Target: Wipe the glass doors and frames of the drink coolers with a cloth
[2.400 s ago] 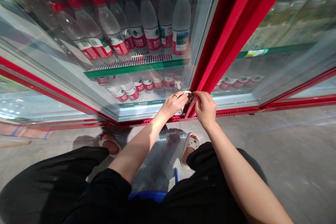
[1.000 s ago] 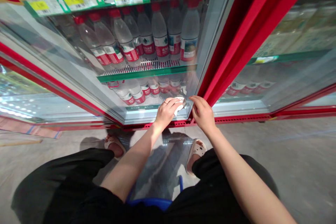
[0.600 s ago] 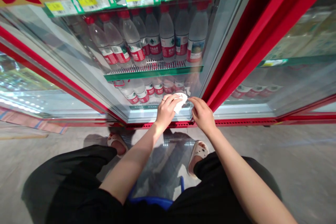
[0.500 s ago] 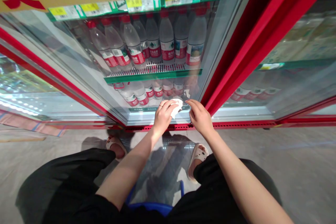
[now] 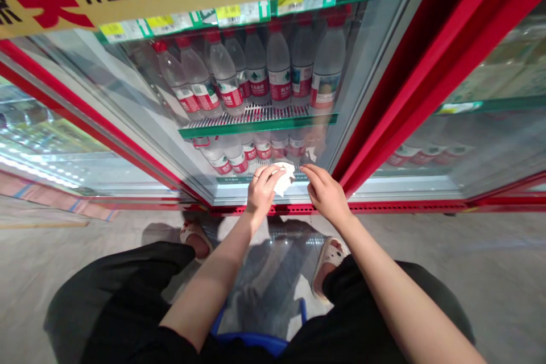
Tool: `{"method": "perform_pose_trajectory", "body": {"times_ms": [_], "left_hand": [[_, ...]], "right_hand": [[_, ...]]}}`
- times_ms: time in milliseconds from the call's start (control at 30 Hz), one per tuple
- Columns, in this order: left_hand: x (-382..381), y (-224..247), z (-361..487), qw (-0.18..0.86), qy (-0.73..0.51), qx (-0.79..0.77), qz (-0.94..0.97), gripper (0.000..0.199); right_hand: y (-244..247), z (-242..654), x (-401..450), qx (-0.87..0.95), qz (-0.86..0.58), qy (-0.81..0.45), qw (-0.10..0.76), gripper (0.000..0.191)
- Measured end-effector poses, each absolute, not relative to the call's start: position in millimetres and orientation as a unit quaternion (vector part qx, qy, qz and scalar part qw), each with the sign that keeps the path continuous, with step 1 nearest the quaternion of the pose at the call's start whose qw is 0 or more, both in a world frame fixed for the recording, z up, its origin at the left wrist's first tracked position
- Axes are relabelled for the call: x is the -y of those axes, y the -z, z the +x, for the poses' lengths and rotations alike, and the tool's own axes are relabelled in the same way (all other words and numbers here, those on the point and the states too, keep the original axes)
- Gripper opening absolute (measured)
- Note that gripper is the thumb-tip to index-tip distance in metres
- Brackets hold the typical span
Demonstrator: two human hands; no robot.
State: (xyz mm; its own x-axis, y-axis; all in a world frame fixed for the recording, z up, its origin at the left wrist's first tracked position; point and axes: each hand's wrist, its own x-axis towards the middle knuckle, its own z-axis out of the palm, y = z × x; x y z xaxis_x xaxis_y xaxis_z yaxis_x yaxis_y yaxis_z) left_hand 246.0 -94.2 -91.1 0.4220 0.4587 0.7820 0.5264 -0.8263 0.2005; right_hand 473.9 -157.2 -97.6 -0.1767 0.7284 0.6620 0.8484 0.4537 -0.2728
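At the centre of the frame, low on the glass door (image 5: 140, 108) of the red cooler (image 5: 396, 74), the left hand (image 5: 261, 190) presses a crumpled white cloth (image 5: 284, 177) against the pane, just above the bottom edge. The step in hand seems to be wiping this lower strip of glass; the next move probably needs a sideways stroke with steady pressure. The left fingers are curled around the cloth and pinch it. The right hand (image 5: 326, 196) rests beside it, fingers loosely bent, holding nothing, tips touching the glass. Behind the pane, water bottles (image 5: 279, 71) stand on a green shelf (image 5: 258, 124).
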Motion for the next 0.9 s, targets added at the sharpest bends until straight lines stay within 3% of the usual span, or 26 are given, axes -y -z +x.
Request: {"method": "perform_pose_trajectory", "body": {"times_ms": [200, 433, 667, 900], "left_hand": [[89, 81, 235, 0.044, 0.516, 0.332, -0.789, 0.052], [85, 85, 230, 0.05, 0.433, 0.279, -0.856, 0.047], [86, 84, 211, 0.048, 0.48, 0.31, -0.819, 0.045], [84, 82, 223, 0.075, 0.432, 0.311, -0.843, 0.043]], "right_hand": [[96, 473, 158, 0.768, -0.511, 0.087, 0.377, 0.057], [98, 465, 151, 0.778, -0.5, 0.082, 0.372, 0.061], [96, 458, 146, 0.787, -0.494, 0.066, 0.364, 0.068], [94, 449, 138, 0.784, -0.479, 0.077, 0.386, 0.068]]}}
